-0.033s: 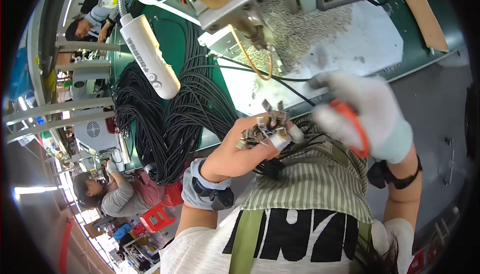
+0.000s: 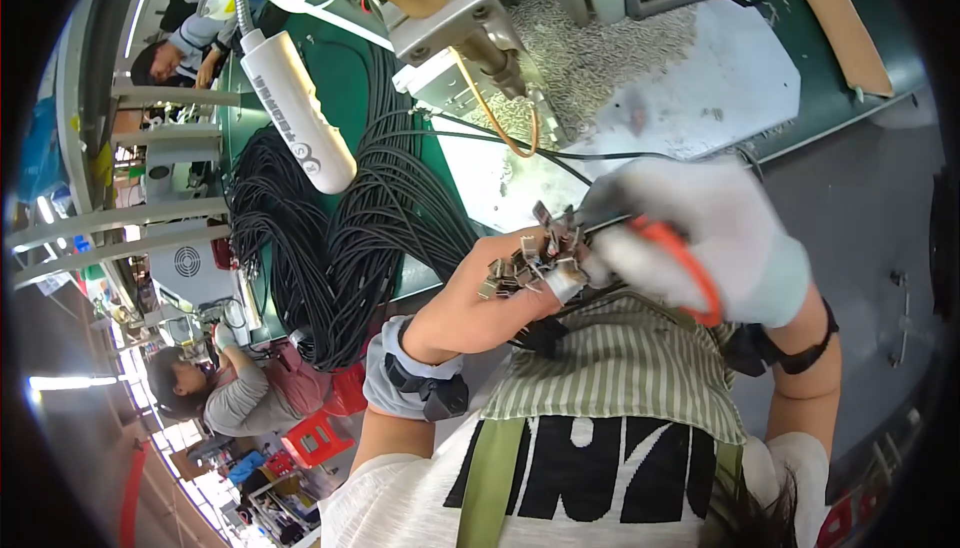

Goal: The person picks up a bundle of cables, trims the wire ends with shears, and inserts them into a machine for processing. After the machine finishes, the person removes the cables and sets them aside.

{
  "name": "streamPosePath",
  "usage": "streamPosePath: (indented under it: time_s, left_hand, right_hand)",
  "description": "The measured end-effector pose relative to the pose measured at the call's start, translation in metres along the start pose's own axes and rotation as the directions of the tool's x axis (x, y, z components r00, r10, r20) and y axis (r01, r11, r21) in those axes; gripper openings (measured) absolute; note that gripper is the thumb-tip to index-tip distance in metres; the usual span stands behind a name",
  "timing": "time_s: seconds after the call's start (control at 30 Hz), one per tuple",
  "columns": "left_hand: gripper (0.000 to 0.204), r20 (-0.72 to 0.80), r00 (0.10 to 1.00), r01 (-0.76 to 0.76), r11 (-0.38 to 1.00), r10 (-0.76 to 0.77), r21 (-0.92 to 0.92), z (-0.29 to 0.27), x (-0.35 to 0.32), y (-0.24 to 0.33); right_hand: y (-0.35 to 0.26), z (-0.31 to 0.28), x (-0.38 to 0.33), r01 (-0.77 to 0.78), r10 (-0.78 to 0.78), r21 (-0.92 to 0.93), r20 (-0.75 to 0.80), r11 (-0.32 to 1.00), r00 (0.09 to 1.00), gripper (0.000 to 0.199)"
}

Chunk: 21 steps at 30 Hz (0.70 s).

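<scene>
My left hand (image 2: 500,283) is closed around a bunch of black cables, with small bent metal pieces (image 2: 525,266) clustered at its fingers. White tape wraps one of its fingers. Close beside it on the right, my right hand (image 2: 720,233), in a white glove and blurred by motion, grips a red-handled hand tool (image 2: 690,266). Whatever the tool's tip touches is blurred near the left fingers; its exact kind cannot be made out. Dark cables (image 2: 625,293) hang beneath my hands over the striped green apron (image 2: 610,368).
Black cables (image 2: 390,218) lie heaped on the green table at left. A press-like machine (image 2: 470,33) stands ahead, with many small metal bits (image 2: 620,53) spread on a white sheet (image 2: 745,73). A white lamp (image 2: 300,113) hangs over the left side. Two people (image 2: 235,383) sit at left.
My right hand has moved left with the red-handled tool, up against my left hand. My left hand stays nearly in place. The view has shifted slightly.
</scene>
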<state>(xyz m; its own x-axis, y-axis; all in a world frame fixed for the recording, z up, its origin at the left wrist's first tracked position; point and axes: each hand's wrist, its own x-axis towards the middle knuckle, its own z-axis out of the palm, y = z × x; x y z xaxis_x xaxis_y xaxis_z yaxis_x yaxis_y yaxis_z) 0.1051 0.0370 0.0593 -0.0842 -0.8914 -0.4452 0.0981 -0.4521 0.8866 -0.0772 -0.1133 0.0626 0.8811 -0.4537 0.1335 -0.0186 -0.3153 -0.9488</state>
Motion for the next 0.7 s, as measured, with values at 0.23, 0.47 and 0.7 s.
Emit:
streamPosePath:
  time_s: [0.23, 0.47, 0.7]
  left_hand:
    - [0.026, -0.326, 0.888, -0.268, 0.941, 0.324, 0.206, 0.029, 0.000, -0.001]
    - [0.027, -0.595, 0.739, -0.290, 0.946, 0.316, 0.142, 0.029, 0.000, -0.006]
    - [0.028, -0.576, 0.792, -0.273, 0.961, 0.203, -0.037, 0.023, -0.001, -0.009]
  right_hand:
    - [-0.022, 0.006, -0.004, -0.289, 0.283, 0.155, 0.059, 0.945, 0.957, 0.019]
    - [-0.014, 0.039, -0.016, -0.127, 0.083, -0.129, -0.304, 0.984, 0.949, 0.017]
    - [0.006, 0.059, -0.020, 0.161, -0.452, -0.742, -0.209, 0.651, 0.867, 0.027]
